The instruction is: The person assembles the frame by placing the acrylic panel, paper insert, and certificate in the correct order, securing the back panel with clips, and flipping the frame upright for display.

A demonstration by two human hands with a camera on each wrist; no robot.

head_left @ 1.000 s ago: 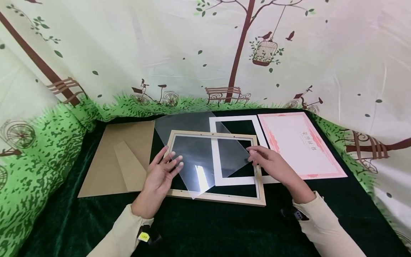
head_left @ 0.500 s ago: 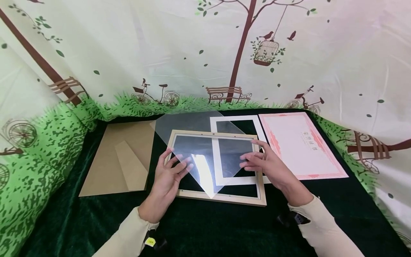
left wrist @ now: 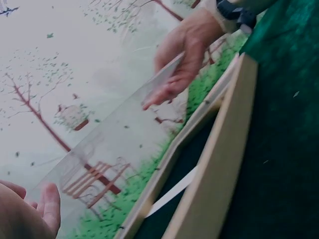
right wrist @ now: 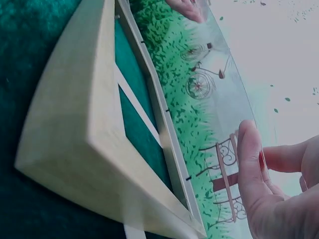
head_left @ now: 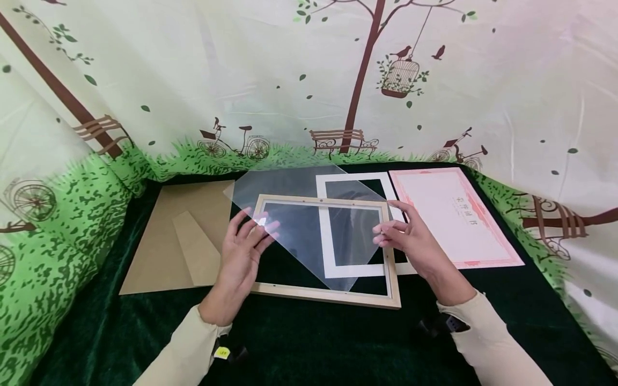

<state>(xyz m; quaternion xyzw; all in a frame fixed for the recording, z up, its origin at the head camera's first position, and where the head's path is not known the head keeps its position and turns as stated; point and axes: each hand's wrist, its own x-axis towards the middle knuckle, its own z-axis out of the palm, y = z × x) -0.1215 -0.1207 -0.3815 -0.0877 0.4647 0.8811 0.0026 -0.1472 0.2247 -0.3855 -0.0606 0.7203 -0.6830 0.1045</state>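
Observation:
A clear sheet, like a picture-frame glazing panel, is held tilted above a light wooden picture frame that lies on the table. My left hand holds the sheet by its left edge, with fingers seen through it. On the opposite edge, my right hand pinches it; the right wrist view has the thumb on one face and fingers behind. Through the sheet and the frame opening, part of a white mat shows.
A brown backing board with an easel stand lies left. At right lies a pink-bordered paper with writing. Dark green velvet cloth covers the table. A printed curtain hangs behind.
The clear sheet has turned, its lower corner swinging rightward over the frame. My left hand went right, then back left; my right hand's grip has shifted slightly. The frame stays in place.

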